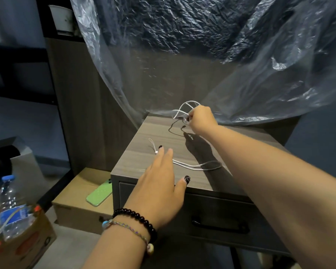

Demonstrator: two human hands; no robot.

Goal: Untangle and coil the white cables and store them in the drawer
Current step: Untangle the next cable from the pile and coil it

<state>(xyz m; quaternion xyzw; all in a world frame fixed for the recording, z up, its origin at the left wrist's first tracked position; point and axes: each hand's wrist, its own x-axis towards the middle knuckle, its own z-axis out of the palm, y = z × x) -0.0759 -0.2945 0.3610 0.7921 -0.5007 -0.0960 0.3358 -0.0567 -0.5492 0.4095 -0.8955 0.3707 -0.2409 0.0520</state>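
Pinching a looped white cable (184, 108) at twelve o'clock, the right hand (201, 118) is lifting it off the cabinet top (144, 133). The left hand (160, 183) is lying flat, fingers straight, over a second white cable (198, 166).

Two hands (159, 183) (201, 118); two white cables (197, 165) (184, 109); one drawer (211, 220); one bottle (10, 206); one phone (99, 193).

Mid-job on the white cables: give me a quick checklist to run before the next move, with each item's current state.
1. Right hand has a grip on the raised cable loops: ok.
2. Left hand free, fingers straight over the flat cable: ok.
3. Both cables on or above the cabinet top, none hanging off: ok.
4. Cables separated from each other: cannot tell.
5. Cables coiled: not ok.
6. Drawer open to receive them: not ok, closed.
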